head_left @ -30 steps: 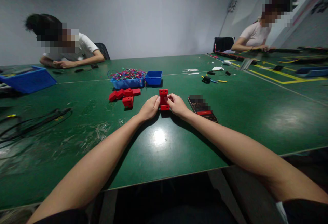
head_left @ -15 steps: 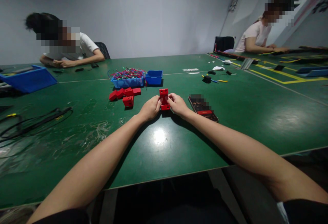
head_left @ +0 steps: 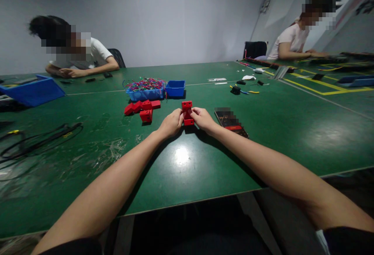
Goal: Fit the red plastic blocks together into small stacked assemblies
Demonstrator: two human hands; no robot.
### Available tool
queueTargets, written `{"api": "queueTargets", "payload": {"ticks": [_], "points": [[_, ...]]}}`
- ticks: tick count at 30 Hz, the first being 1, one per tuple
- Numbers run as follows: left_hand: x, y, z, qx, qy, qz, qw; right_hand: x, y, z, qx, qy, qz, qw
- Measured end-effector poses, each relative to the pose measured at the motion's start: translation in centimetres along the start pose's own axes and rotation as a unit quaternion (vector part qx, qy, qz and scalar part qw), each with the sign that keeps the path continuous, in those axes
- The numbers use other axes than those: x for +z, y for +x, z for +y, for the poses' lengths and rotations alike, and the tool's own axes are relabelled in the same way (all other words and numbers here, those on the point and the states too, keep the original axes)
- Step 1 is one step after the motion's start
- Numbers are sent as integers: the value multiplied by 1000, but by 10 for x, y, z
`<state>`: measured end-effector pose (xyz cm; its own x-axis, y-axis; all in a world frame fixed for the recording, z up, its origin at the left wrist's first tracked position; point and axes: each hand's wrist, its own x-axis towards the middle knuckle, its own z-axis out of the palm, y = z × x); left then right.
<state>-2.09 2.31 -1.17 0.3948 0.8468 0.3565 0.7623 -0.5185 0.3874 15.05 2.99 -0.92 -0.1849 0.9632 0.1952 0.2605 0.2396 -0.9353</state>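
Observation:
Both my hands grip one red plastic block piece (head_left: 187, 111) that stands on the green table (head_left: 187, 169). My left hand (head_left: 171, 123) is closed on its left side and my right hand (head_left: 203, 119) is closed on its right side. Several more red blocks (head_left: 142, 109) lie just left of my hands. Behind them a blue bin full of coloured wires (head_left: 145, 88) sits beside a smaller blue bin (head_left: 175, 88).
A phone (head_left: 230, 122) lies right of my right hand. Black cables (head_left: 37, 140) trail at the left, near a large blue bin (head_left: 32, 90). One person (head_left: 73, 54) sits at the far left and another person (head_left: 295, 39) at the far right. Small parts (head_left: 242, 87) are scattered beyond.
My hands and the red piece have barely moved. The person at the far right has shifted their forearms along the table.

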Motion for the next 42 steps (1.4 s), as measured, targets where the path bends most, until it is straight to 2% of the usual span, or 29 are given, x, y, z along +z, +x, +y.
{"api": "queueTargets", "payload": {"ticks": [21,30,42], "points": [[0,-1,0,6,2,8,1000,-1,0,-3,-1,-24,4,1000],[-2,2,0,-7,-69,19,997,-2,0,0,-33,-66,3,997],[-2,3,-3,-9,-112,31,993,-1,0,2,-49,-78,0,996]]}}
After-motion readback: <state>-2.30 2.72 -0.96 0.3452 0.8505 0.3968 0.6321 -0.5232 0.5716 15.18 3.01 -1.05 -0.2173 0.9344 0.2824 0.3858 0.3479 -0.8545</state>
